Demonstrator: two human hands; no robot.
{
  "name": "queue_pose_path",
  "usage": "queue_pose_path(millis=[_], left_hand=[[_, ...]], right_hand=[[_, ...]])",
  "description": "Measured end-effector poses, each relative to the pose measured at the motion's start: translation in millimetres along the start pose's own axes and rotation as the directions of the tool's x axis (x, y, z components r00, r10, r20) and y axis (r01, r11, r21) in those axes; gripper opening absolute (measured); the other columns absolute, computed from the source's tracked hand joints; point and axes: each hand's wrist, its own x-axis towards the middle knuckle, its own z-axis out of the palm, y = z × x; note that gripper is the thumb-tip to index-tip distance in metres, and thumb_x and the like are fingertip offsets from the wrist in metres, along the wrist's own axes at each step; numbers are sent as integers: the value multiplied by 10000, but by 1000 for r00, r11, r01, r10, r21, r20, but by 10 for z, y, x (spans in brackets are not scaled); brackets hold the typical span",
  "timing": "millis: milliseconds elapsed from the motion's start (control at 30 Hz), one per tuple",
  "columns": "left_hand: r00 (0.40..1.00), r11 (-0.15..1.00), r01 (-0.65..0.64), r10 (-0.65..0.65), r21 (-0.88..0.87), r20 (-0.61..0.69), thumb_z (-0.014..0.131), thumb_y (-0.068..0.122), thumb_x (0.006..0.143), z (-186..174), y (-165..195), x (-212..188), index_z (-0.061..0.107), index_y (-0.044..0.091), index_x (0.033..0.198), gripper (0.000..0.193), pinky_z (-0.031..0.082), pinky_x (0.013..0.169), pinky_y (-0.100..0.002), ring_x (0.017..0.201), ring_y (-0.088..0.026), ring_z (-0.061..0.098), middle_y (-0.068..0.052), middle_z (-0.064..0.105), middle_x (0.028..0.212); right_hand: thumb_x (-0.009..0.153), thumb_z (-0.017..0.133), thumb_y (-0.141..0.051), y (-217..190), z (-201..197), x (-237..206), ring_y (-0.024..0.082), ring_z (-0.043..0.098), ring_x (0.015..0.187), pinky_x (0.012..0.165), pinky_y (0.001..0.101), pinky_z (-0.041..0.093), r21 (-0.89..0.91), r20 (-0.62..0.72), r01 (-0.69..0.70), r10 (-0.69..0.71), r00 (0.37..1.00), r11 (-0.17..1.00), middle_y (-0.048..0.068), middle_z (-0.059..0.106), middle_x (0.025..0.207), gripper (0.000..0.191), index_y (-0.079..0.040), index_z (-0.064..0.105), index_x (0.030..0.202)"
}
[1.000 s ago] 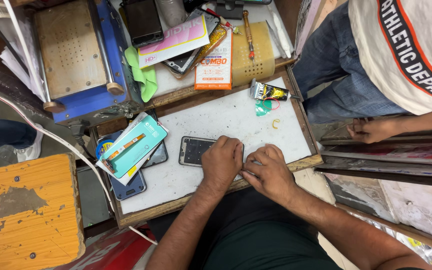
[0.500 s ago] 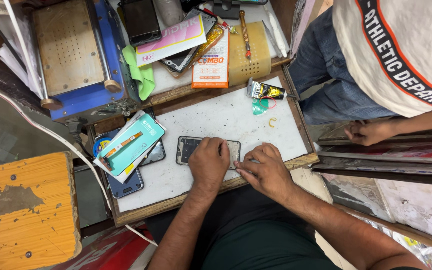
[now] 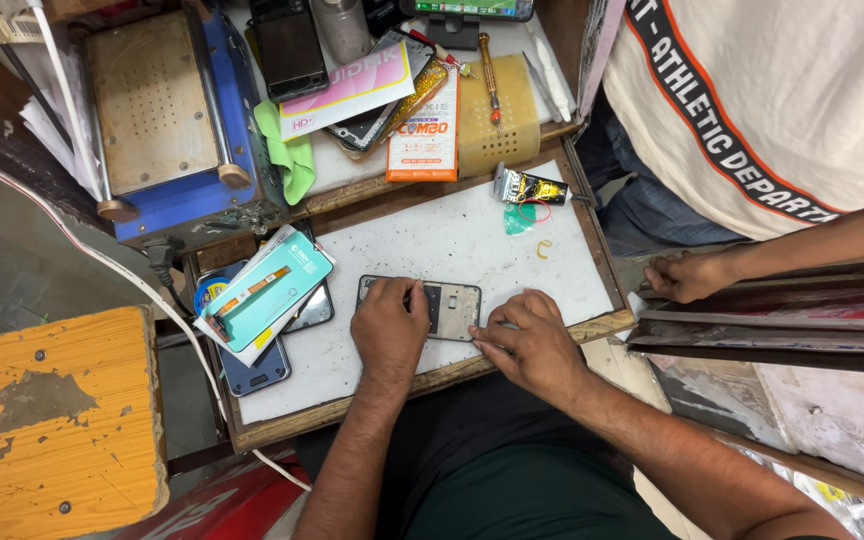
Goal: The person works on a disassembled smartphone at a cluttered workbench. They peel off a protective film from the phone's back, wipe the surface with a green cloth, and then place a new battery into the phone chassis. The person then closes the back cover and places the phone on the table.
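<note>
An opened phone body point(image 3: 449, 308) lies flat on the white work board point(image 3: 452, 240), its inner parts facing up. My left hand point(image 3: 389, 327) rests over its left half, fingers curled down on it. My right hand point(image 3: 529, 343) sits at the phone's lower right corner, fingertips touching its edge. Whether either hand holds a small tool is hidden by the fingers.
A teal box point(image 3: 270, 290) lies on stacked phones point(image 3: 252, 370) at the board's left. A squeezed glue tube point(image 3: 530, 187) lies at the far right. A blue machine point(image 3: 167, 110), packets and a screwdriver point(image 3: 490, 75) crowd the back. Another person's hand point(image 3: 690, 275) rests at right. An orange stool point(image 3: 47, 420) stands left.
Both my hands stay on the phone body with only slight shifts. The camera view has moved a little, and the other person's torso has shifted closer at upper right.
</note>
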Motion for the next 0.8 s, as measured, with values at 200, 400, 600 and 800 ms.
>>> queue_pose_path(millis=[200,400,600,800], left_hand=[[1000,999,27,-26,-29,16,750,172,920,6,-35,0,763,30,940,144,608,617,-324,725,-209,741,-84,741,871],[997,997,58,-56,-56,49,745,150,925,-14,-56,17,769,34,944,120,609,613,-313,713,-206,738,-81,740,865],[997,995,45,-50,-86,-53,746,129,918,-67,-112,31,752,3,943,129,619,637,-320,743,-224,738,-101,734,889],[981,986,164,-164,-6,-99,725,112,927,-160,-213,85,748,-5,923,120,616,613,-341,708,-252,730,-140,723,916]], right_hand=[[836,828,-227,2,-2,-5,208,569,1012,1013,427,431,-6,4,2,-2,1000,1000,-12,677,946,183,-161,819,1007],[823,827,-214,-3,-10,-1,213,569,1014,1005,426,430,1,-13,7,-7,1000,1000,-5,679,953,194,-158,822,1009],[834,827,-215,-6,-11,10,208,575,1006,986,420,444,2,-20,8,-8,1000,1000,-14,675,942,186,-157,822,1011],[809,814,-221,-36,-27,11,264,557,1045,982,434,429,5,-30,2,-2,1000,1000,124,659,1317,205,-145,829,999]])
